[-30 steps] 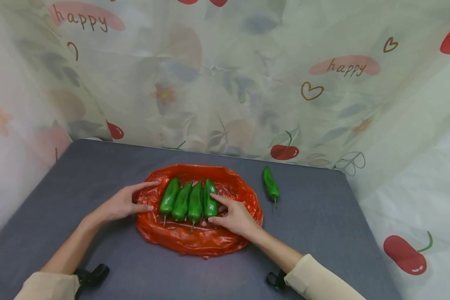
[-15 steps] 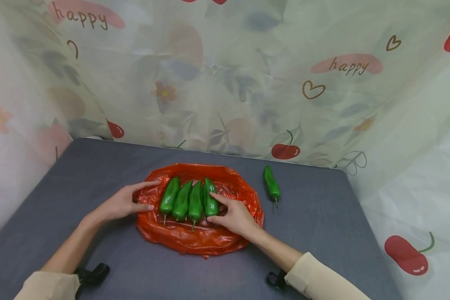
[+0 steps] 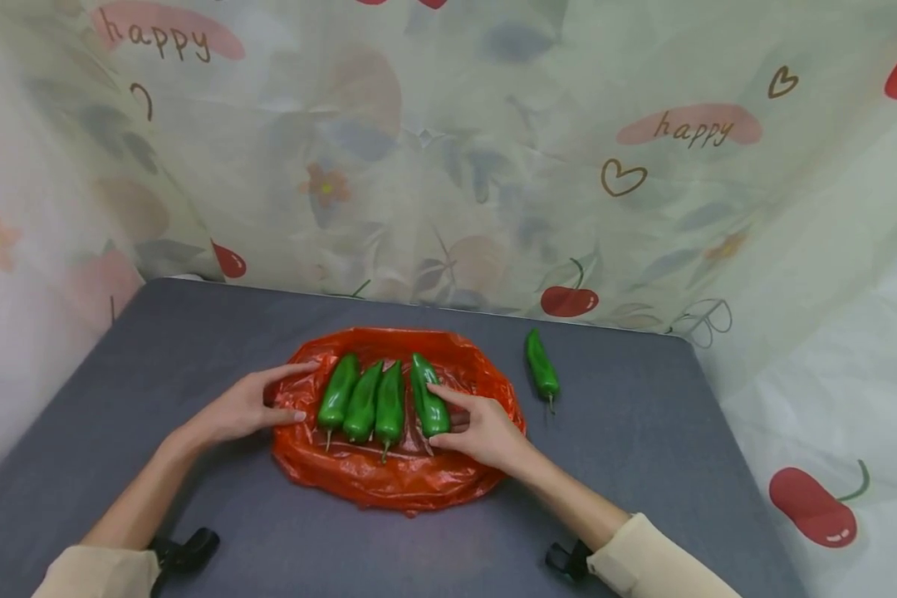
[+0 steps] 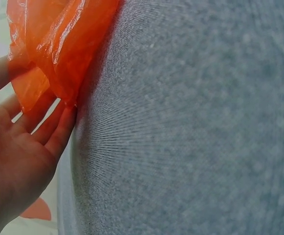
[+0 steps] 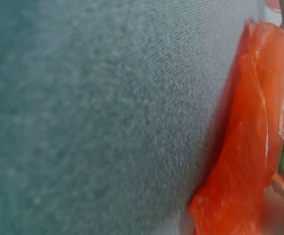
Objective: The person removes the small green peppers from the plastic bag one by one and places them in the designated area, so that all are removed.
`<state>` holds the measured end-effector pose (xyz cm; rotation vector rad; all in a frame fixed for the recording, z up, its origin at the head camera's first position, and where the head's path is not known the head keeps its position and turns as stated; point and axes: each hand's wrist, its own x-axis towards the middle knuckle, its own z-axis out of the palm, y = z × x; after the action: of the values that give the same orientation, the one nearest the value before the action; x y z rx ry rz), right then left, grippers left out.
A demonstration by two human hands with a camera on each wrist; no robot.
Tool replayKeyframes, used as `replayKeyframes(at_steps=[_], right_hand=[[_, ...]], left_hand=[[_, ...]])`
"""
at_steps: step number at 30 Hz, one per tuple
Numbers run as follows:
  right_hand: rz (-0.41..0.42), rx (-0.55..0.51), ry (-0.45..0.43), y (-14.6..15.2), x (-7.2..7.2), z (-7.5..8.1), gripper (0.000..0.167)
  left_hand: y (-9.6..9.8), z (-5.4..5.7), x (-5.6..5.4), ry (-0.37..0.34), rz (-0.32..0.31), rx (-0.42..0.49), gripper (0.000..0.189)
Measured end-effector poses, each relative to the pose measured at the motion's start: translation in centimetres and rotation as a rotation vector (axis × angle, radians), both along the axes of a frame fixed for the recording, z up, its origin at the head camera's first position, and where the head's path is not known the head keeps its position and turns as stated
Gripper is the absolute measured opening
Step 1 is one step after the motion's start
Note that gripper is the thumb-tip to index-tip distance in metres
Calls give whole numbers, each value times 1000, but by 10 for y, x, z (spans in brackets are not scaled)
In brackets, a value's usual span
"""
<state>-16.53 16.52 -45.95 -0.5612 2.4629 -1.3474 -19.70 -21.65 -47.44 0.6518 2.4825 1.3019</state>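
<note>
Several green peppers lie side by side in an open red plastic bag point(image 3: 377, 486) on the table. Three of them stay together on the left, such as the green pepper point(image 3: 335, 394). My right hand point(image 3: 486, 428) pinches the rightmost green pepper point(image 3: 428, 403), index finger on its upper side and thumb near its stem end, a small gap from the others. In the right wrist view the red bag point(image 5: 244, 142) hides most of that pepper. My left hand point(image 3: 242, 403) rests at the bag's left edge, fingers spread; the left wrist view shows them extended against the plastic point(image 4: 58, 44).
Another green pepper point(image 3: 541, 370) lies on the dark grey table point(image 3: 628, 465), to the right of the bag. A patterned curtain point(image 3: 433, 166) hangs behind the table and along both sides.
My right hand has moved slightly right with the rightmost pepper, opening a gap beside its neighbour. The left hand has stayed at the bag's edge.
</note>
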Motion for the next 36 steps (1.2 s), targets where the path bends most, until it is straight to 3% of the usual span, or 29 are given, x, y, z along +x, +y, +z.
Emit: replayKeyframes(at_steps=[15,23,31,36], right_hand=[[11,-106,-30,21,6,18,74],[-25,-159,-66,34,9,29,70],[-60,-229,-50,50,13,36,68],[-84,-269,-34,63,15,42,68]], left_hand=[[0,-1,-1,-5,-3,12,70],[0,0,-1,3,5,8,71],[1,2,0,-42,8,31,71],[2,2,0,-32,9,22,71]])
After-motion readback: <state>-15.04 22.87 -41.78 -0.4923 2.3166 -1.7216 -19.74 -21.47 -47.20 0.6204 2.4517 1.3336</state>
